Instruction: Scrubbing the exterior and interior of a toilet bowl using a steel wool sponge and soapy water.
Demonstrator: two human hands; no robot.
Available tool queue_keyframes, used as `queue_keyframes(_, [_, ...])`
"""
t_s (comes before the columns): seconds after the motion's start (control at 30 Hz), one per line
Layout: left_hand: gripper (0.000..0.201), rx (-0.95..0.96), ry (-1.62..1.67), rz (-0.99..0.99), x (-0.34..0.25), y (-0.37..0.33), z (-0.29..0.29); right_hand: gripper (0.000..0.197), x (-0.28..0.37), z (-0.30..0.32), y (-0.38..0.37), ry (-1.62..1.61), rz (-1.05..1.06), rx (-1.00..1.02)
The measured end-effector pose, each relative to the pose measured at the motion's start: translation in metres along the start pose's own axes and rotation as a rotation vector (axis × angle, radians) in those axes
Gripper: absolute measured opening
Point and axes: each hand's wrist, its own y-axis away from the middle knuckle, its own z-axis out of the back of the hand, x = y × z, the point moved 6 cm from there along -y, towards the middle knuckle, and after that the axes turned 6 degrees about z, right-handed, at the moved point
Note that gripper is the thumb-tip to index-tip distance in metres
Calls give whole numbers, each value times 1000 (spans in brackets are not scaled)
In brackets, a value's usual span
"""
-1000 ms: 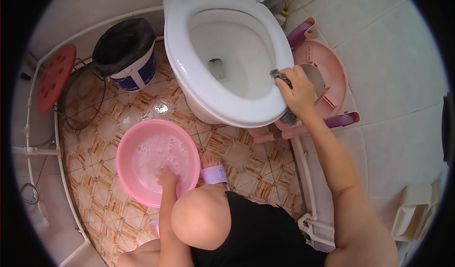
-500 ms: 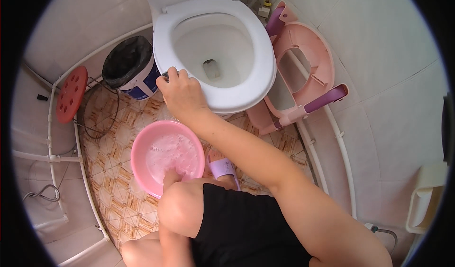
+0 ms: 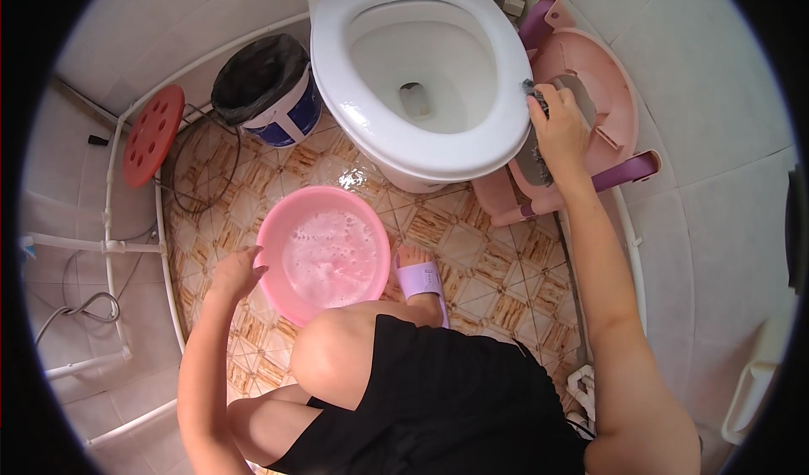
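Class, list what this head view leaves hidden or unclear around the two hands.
- Scrubber: mostly hidden by the right hand gripping it at the toilet seat.
- Pink basin bottom: hidden under foam.
- Left hand palm: hidden; whether it touches the basin rim is unclear.
- Toilet lid: cut off by the top edge.

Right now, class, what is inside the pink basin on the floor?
The pink basin holds foamy, soapy water. The foam hides the bottom, so anything sunk there cannot be seen. The left hand grips its rim.
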Motion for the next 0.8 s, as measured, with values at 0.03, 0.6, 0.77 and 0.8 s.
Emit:
queue_keyframes(0.03, [50, 11, -13, -48, -5, 3, -1, 19, -5, 2, -5, 57, -24, -19])
queue_keyframes(0.6, [55, 108, 158, -74, 4, -10, -35, 28, 318, -286, 284, -364, 856, 741])
queue_keyframes(0.77, [55, 146, 109, -2, 11, -19, -38, 25, 296, -285, 285, -720, 737, 1192])
queue_keyframes(0.8, [55, 165, 52, 25, 12, -20, -39, 21, 289, -276, 263, -748, 558, 1134])
